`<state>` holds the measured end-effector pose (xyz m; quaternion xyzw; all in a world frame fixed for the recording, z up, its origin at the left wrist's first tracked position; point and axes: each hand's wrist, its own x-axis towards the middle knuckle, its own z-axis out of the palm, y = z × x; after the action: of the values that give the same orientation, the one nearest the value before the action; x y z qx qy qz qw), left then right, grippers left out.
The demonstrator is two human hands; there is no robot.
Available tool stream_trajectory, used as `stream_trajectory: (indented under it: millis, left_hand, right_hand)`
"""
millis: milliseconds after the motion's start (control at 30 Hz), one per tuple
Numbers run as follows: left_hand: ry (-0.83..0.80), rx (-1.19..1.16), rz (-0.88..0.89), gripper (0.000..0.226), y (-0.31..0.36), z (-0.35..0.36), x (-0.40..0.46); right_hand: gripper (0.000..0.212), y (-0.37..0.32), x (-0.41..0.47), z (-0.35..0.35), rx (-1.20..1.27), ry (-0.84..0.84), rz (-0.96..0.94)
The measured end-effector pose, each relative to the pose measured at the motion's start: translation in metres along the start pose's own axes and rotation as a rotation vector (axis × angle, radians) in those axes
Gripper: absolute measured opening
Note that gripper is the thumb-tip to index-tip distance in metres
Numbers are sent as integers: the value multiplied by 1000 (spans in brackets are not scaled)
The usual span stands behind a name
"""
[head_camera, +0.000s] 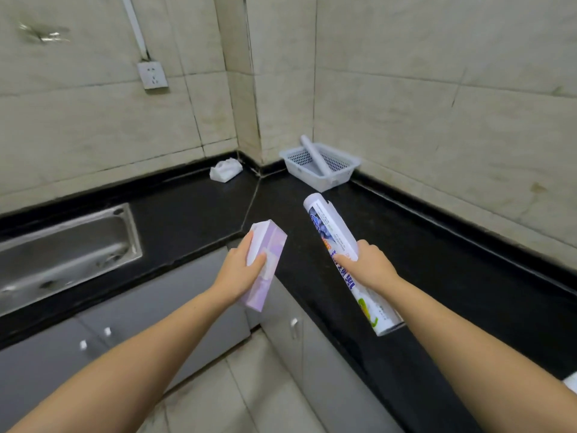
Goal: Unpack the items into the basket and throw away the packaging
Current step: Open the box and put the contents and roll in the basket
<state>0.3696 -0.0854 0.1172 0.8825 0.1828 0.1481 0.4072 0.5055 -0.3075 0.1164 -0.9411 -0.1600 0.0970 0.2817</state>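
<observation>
My right hand (368, 264) is clamped around the middle of the long white printed roll in its wrapper (342, 260), thumb on top, fingers wrapped under. Its long axis runs up and away from my fingers, the far end aimed a little left of the white perforated plastic basket (345, 176), which sits well beyond my fingertips in the corner with a plain pale roll (315, 156) leaning in it. My left hand (246, 270) is clamped on the pale lilac cardboard box (265, 264), tilted the same way; whether its far end is open, I can't quite tell. The right hand is the nearer to the basket, both forearms stretched forward over the black stone counter (452, 260)
</observation>
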Motion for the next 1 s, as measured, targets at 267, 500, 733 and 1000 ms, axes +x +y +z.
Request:
stream_trajectory:
  millis: [267,500,733,1000]
  left_hand:
    - [-192,163,38,62,-51,32,150]
    - [-332,359,144,64,-81,37,266]
    - [-518,496,352,63,-98,86,370]
    - [-824,647,840,77,-128,119,452]
  right_hand:
    - [58,8,132,31,-39,-4,143]
    - [60,0,221,49,-61,-25,283]
    - [61,7,273,76,-45,47,500]
    - [56,1,293,118,-112,184,758]
